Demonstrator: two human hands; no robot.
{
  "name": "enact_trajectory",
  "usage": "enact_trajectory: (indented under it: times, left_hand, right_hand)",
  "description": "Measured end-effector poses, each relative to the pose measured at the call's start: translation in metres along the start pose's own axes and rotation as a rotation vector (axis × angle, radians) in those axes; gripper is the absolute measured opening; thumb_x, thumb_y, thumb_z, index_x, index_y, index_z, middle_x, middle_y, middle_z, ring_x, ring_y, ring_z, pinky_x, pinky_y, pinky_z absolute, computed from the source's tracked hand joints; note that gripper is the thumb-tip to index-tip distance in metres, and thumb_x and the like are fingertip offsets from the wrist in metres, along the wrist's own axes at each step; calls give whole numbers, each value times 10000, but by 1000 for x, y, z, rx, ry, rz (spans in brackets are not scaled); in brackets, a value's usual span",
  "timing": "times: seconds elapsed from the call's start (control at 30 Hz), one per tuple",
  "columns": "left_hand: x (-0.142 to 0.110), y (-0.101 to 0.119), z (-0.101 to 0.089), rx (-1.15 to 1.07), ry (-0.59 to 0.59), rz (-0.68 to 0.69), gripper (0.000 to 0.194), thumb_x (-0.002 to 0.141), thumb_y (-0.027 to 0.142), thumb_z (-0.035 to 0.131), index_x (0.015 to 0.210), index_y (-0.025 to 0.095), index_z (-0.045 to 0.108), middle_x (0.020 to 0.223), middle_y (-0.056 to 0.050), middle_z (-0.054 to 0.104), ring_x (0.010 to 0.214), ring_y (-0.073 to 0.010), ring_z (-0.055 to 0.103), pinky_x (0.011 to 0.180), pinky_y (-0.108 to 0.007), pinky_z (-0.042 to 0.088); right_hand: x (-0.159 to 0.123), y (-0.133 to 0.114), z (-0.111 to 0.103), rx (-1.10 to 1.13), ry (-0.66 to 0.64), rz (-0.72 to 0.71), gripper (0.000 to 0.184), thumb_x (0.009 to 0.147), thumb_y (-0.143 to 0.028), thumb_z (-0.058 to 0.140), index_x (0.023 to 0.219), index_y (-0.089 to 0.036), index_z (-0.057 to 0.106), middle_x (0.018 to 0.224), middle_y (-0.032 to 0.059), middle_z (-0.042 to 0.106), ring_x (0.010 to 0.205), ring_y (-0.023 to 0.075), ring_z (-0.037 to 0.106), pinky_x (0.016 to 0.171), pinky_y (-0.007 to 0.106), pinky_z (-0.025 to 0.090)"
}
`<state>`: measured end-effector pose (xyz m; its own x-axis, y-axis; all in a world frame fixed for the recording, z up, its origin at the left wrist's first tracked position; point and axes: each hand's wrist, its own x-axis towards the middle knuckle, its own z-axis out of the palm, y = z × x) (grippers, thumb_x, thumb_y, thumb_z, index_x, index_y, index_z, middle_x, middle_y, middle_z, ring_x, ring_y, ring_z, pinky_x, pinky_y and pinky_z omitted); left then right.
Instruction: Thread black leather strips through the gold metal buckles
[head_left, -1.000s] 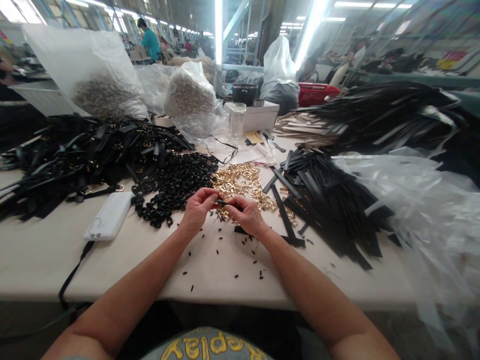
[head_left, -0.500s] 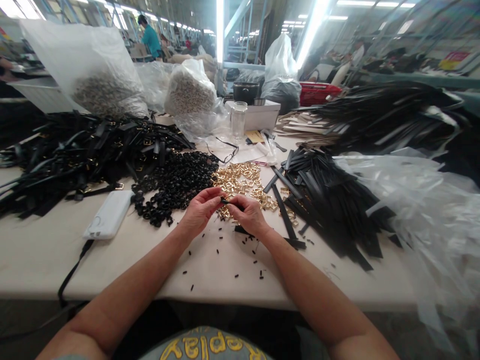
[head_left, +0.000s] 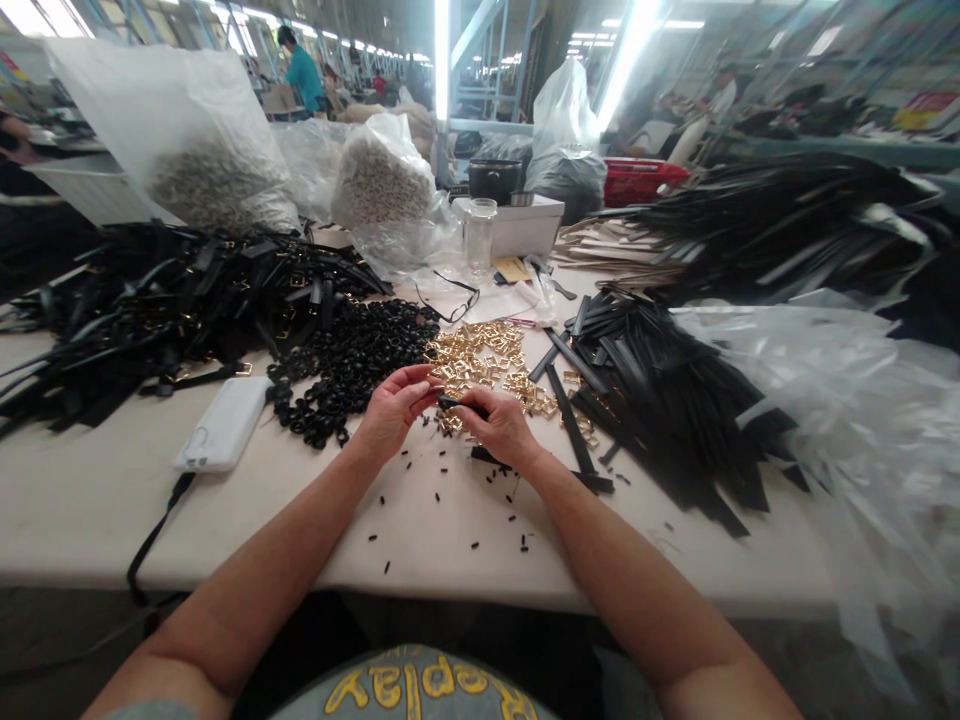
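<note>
My right hand (head_left: 496,424) is closed around a short black strap (head_left: 450,401), whose end points left out of the grip. Just left of it is my left hand (head_left: 394,408), thumb and fingers pinched at the strap's tip; what lies between them is too small to make out. Beyond my hands lie a heap of gold buckles (head_left: 480,350) and a pile of small black loops (head_left: 352,360). On the right is a pile of flat black straps (head_left: 660,400). Tiny black bits (head_left: 438,497) are scattered on the table below my hands.
Black straps with buckles (head_left: 202,290) are heaped at the left, behind a white power bank (head_left: 223,425) with a cable. Eyeglasses (head_left: 459,306) and a clear jar (head_left: 480,238) stand further back. Plastic sheeting (head_left: 847,400) covers the right side. A person (head_left: 304,75) is far off.
My left hand's fingertips have drawn slightly up and left from the strap's end, so more of it shows. My right hand stays closed on it. The view has shifted slightly.
</note>
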<state>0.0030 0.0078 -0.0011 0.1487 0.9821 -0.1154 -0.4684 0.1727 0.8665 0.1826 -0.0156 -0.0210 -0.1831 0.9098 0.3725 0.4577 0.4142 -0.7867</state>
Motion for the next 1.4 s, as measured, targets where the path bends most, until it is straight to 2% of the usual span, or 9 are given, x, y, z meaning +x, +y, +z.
enact_trajectory:
  times: [0.23, 0.5, 0.67, 0.87, 0.93, 1.03, 1.1, 1.27, 1.4]
  left_hand:
    - [-4, -3, 3, 69, -1, 121, 295, 709, 267, 760, 966, 149, 679, 849, -55, 738, 823, -154, 692, 816, -291, 550]
    - [-9, -5, 7, 164, -19, 291, 311, 702, 276, 806, 978, 191, 689, 880, -28, 727, 803, -140, 680, 730, -251, 548]
    - [-8, -2, 7, 117, -26, 224, 309, 651, 247, 833, 933, 200, 716, 932, -22, 720, 829, -127, 671, 729, -222, 536]
    - [-7, 5, 5, 27, -52, 14, 298, 586, 219, 851, 855, 163, 735, 912, -41, 727, 854, -133, 671, 775, -215, 539]
    - [-7, 6, 1, 47, -71, -94, 295, 592, 224, 850, 849, 145, 728, 882, -48, 727, 793, -128, 676, 726, -207, 545]
    - [-7, 7, -5, 116, -121, -257, 293, 621, 251, 845, 854, 137, 710, 777, -53, 720, 632, -119, 666, 555, -180, 515]
    - [-6, 5, -7, 123, -150, -303, 298, 625, 262, 848, 853, 141, 700, 736, -53, 714, 580, -123, 661, 489, -168, 489]
    - [-4, 1, -8, 133, -160, -236, 320, 672, 349, 829, 876, 132, 712, 805, -89, 730, 643, -156, 694, 541, -203, 540]
    - [-4, -3, -7, 294, -132, -76, 317, 694, 404, 814, 843, 134, 739, 778, -79, 727, 662, -162, 684, 593, -236, 556]
  right_hand:
    - [1, 1, 0, 48, 1, 33, 163, 855, -314, 619, 765, -182, 646, 653, -15, 574, 576, 102, 473, 551, 224, 348]
    - [0, -1, 4, 395, -41, 162, 201, 821, -370, 642, 771, -178, 608, 604, -34, 531, 493, 89, 477, 470, 211, 370]
    - [-1, -2, 5, 398, -23, 133, 209, 828, -377, 659, 776, -177, 631, 611, -31, 522, 501, 87, 469, 469, 211, 369]
    - [-1, -1, 2, 282, -11, 39, 159, 853, -344, 643, 823, -189, 658, 658, -19, 548, 561, 101, 469, 521, 219, 372]
    - [-1, -3, -1, 215, 2, -9, 138, 862, -321, 636, 837, -190, 669, 676, -16, 565, 580, 102, 474, 545, 221, 371]
    - [0, -5, -6, 124, 20, -64, 125, 874, -305, 629, 856, -194, 682, 686, -16, 589, 589, 103, 487, 570, 224, 374]
    - [0, -5, -8, 52, 18, -92, 121, 886, -305, 621, 876, -204, 687, 695, -15, 609, 598, 108, 505, 587, 226, 380]
    - [0, -2, -11, -118, 6, -116, 117, 907, -295, 602, 889, -213, 685, 757, -1, 656, 635, 119, 547, 631, 235, 396]
    - [-1, -3, -10, -209, -19, -140, 108, 911, -287, 602, 874, -212, 672, 796, 10, 668, 692, 131, 577, 659, 239, 396]
